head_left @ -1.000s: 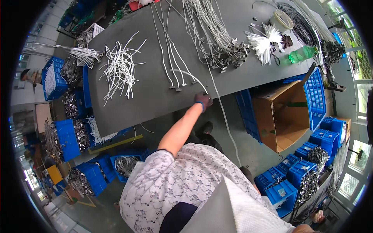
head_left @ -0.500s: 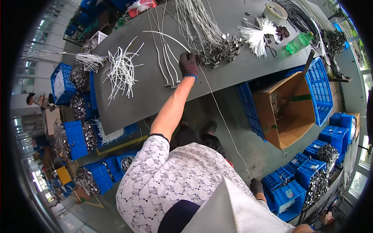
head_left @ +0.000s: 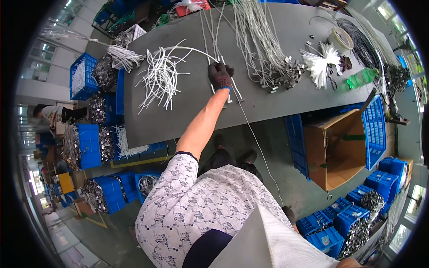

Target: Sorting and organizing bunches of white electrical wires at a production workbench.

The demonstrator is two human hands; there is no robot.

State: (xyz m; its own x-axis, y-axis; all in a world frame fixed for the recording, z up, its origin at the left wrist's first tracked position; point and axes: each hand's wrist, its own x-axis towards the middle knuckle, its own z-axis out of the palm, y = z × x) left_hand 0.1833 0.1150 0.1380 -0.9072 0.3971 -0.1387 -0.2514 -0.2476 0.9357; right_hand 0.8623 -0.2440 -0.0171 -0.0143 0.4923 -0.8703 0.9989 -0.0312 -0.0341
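Note:
My left hand (head_left: 220, 76), in a dark glove, is over the grey table with its fingers closed on a white cable. One stiff white length (head_left: 187, 48) of it arches left from the fingers. From the same hand a thin pale stretch (head_left: 259, 147) runs down past the table edge to my right hand (head_left: 288, 213). That gloved right hand is low by my side, partly hidden by my body, and closed at the cable's end. Beneath and beside the left hand lie a few cables with small metal tags (head_left: 241, 99). A loose pile of white strands (head_left: 161, 82) lies to its left.
On the table (head_left: 201, 105) are a bundle of tagged cables (head_left: 257, 35), white ties (head_left: 322, 62), a tape roll (head_left: 341, 39) and a green bottle (head_left: 362, 78). A cardboard box (head_left: 315, 156) in a blue crate stands below at right. Blue crates (head_left: 89, 145) line both sides.
My left hand has shifted left across the table and is now over the tagged cables. The view has turned, so the table appears farther right. My right hand shows less.

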